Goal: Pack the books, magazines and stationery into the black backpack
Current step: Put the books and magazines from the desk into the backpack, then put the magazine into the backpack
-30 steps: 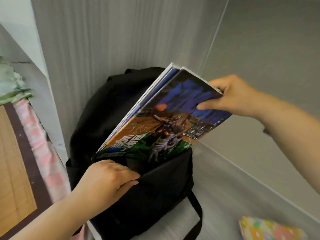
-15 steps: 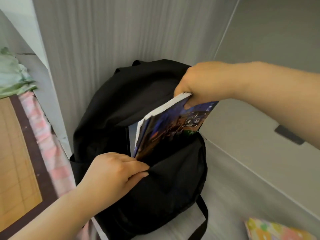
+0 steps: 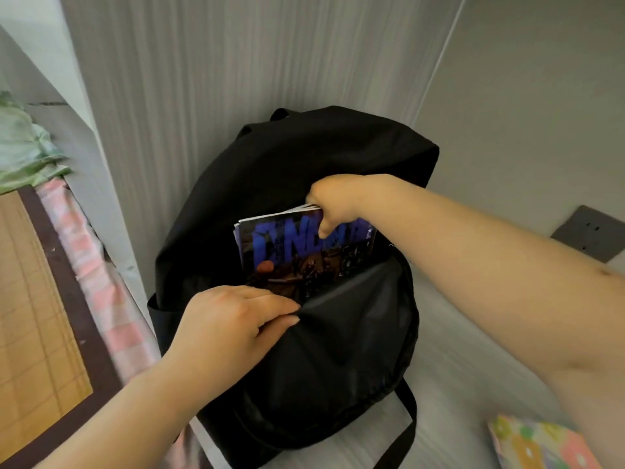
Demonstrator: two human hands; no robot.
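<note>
The black backpack (image 3: 324,360) stands open against the grey wall, on a light surface. A stack of magazines (image 3: 297,245) with a dark blue basketball cover stands upright inside its mouth, only the top part showing. My right hand (image 3: 333,206) grips the stack's top edge from above. My left hand (image 3: 233,323) pinches the front lip of the backpack opening and holds it toward me. A pastel patterned book (image 3: 541,445) lies at the bottom right.
A bed with a woven mat (image 3: 33,316), pink checked sheet (image 3: 98,282) and green cloth (image 3: 23,150) lies to the left. A dark wall socket (image 3: 592,233) sits on the right wall. A backpack strap (image 3: 402,431) trails toward me.
The magazines went from tilted, mostly outside the backpack, to upright and deep in its mouth. My right hand moved from their corner to their top edge and lowered. My left hand kept its hold.
</note>
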